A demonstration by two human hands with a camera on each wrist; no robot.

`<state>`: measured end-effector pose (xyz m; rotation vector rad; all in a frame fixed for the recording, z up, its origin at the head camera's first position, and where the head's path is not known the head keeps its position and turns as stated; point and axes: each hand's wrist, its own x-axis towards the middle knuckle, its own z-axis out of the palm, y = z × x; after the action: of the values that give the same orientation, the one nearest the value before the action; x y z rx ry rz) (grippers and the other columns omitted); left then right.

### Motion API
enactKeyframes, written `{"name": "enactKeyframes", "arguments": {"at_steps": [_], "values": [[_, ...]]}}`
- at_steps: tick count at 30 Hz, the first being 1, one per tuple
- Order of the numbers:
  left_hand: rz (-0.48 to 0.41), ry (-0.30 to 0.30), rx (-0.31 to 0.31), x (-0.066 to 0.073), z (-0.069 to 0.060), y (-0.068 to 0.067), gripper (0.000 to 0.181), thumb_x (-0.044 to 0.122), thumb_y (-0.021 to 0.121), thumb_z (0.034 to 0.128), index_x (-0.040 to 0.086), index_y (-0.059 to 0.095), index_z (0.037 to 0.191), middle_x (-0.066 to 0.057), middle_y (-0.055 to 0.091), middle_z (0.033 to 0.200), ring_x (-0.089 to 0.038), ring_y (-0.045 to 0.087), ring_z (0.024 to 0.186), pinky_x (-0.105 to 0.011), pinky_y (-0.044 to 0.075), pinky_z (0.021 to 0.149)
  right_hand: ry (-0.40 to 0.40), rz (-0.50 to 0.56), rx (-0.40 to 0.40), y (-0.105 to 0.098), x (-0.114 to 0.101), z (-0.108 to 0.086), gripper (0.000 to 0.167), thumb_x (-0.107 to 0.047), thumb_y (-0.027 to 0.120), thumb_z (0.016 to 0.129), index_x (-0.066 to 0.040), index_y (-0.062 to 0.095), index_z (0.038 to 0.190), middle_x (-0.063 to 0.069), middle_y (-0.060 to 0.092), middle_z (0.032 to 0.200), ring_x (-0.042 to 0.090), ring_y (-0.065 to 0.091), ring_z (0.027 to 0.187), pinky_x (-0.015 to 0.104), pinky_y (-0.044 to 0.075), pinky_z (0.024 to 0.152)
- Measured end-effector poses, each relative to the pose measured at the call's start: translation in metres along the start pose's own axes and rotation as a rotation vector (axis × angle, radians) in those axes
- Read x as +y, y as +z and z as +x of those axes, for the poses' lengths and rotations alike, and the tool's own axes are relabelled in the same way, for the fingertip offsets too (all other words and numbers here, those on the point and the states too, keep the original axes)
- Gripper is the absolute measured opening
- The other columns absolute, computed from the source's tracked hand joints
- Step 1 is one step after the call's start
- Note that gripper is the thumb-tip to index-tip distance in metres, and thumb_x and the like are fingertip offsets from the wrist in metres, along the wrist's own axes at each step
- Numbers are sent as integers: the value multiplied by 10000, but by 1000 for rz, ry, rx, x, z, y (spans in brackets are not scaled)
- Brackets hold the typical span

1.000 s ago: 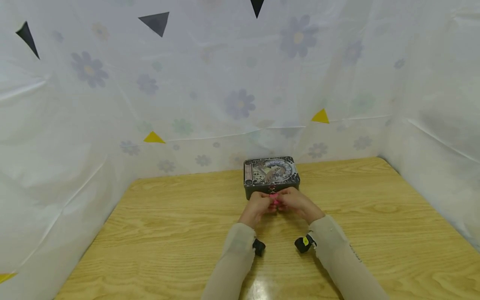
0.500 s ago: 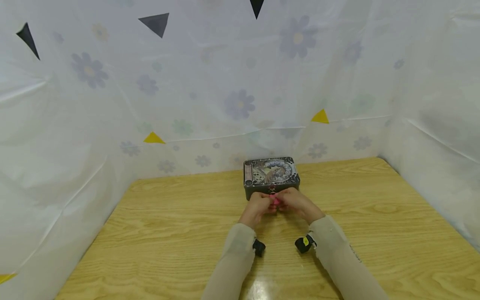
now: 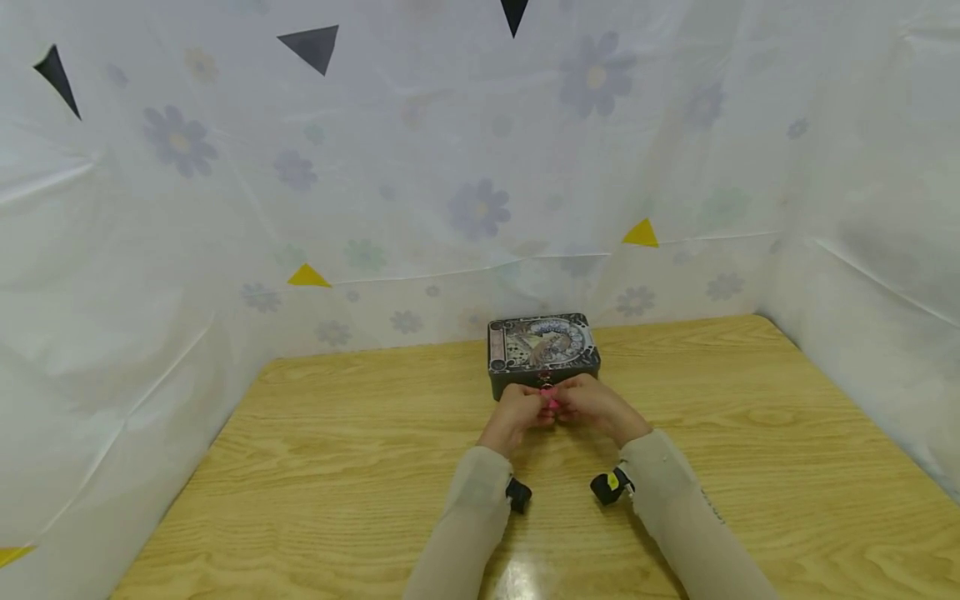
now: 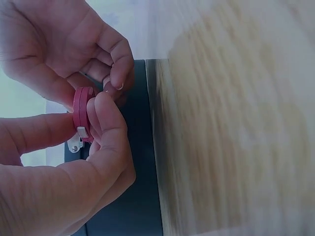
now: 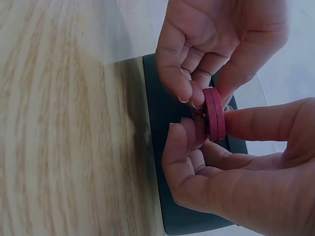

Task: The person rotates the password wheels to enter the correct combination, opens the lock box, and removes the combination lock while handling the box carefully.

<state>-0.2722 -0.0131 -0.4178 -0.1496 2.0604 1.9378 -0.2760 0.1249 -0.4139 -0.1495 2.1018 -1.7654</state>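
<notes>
A black tin box (image 3: 543, 343) with an ornate printed lid lies at the back of the table. At its front hangs a small pinkish-red padlock (image 3: 550, 397), by a metal ring at the clasp. My left hand (image 3: 515, 410) pinches one side of the padlock between thumb and fingers. My right hand (image 3: 596, 404) pinches the other side, its fingertips meeting the left ones. In the left wrist view a silver clasp (image 4: 75, 143) shows beside the padlock (image 4: 81, 113). The right wrist view has the padlock (image 5: 215, 115) edge-on; fingers hide its far face.
The wooden table (image 3: 337, 467) extends to both sides of the box. A white flowered curtain (image 3: 405, 167) stands behind, with plain white sheeting (image 3: 885, 250) at the sides. Small black wrist cameras (image 3: 519, 495) sit under both sleeves.
Both hands stay at the padlock with hardly any visible movement. The box has not shifted.
</notes>
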Motion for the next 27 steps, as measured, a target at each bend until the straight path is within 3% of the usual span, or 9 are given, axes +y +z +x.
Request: {"name": "enactKeyframes", "arguments": {"at_steps": [6, 13, 27], "values": [[4, 1, -3, 0, 1, 0, 260, -55, 504, 923, -178, 548, 1148, -178, 606, 958, -181, 614, 743, -323, 583, 746, 34, -3, 18, 1, 1, 2, 369, -13, 383, 1004, 226, 406, 1285, 83, 617, 953, 106, 591, 774, 269, 540, 721], [3, 14, -7, 0, 0, 0, 245, -49, 499, 923, -181, 569, 1118, -149, 607, 921, -156, 599, 717, -296, 583, 717, 32, -3, 27, 2, 2, 3, 335, -28, 381, 1010, 214, 467, 1225, 28, 610, 851, 97, 581, 728, 267, 531, 694], [-1, -1, -5, 1, -1, 0, 231, -48, 502, 929, -171, 568, 1113, -150, 604, 927, -155, 582, 701, -300, 583, 715, 36, -20, 20, -1, -2, 0, 366, -20, 410, 963, 194, 482, 1252, 53, 654, 932, 101, 610, 792, 249, 522, 718]]}}
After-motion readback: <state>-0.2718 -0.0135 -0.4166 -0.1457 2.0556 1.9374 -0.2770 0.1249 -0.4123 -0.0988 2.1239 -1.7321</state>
